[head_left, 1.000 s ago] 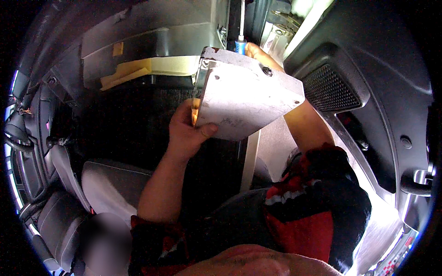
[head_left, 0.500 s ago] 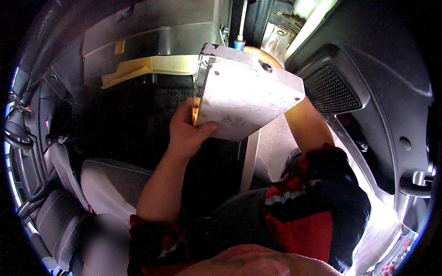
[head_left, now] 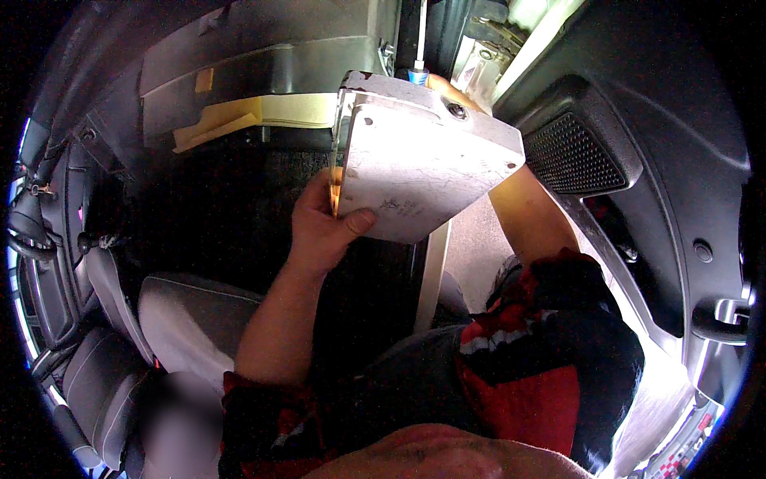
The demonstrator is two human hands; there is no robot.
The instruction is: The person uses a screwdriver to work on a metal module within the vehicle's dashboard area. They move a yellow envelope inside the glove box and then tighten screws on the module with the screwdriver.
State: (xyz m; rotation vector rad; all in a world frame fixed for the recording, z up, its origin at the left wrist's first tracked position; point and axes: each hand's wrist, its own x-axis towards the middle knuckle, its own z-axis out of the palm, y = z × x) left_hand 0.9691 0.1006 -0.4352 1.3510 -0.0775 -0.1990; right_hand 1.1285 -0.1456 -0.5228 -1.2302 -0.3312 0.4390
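Note:
A flat light-grey metal case (head_left: 423, 172), scuffed, with small holes at its corners and a round fitting on its upper edge, is held up tilted in front of me. My left hand (head_left: 327, 223) grips its lower left side, the thumb on the flat face and the fingers behind, where an amber glow shows. My right hand (head_left: 456, 89) is mostly hidden behind the case; only a strip shows past its upper edge. Beside that strip stands a long thin screwdriver (head_left: 419, 73) with a blue handle end, apparently in this hand. Its shaft runs forward out of the picture.
This is a vehicle footwell. To the right, an open door panel (head_left: 662, 168) carries a speaker grille (head_left: 576, 152). Ahead is a grey dashboard part (head_left: 319, 68) with yellow padding (head_left: 223, 124) below it. A seat (head_left: 195, 319) lies at the left, and a pale sill trim (head_left: 432, 279) below the case.
The case and my left hand have shifted slightly left and up. The screwdriver has moved a little to the right relative to the case.

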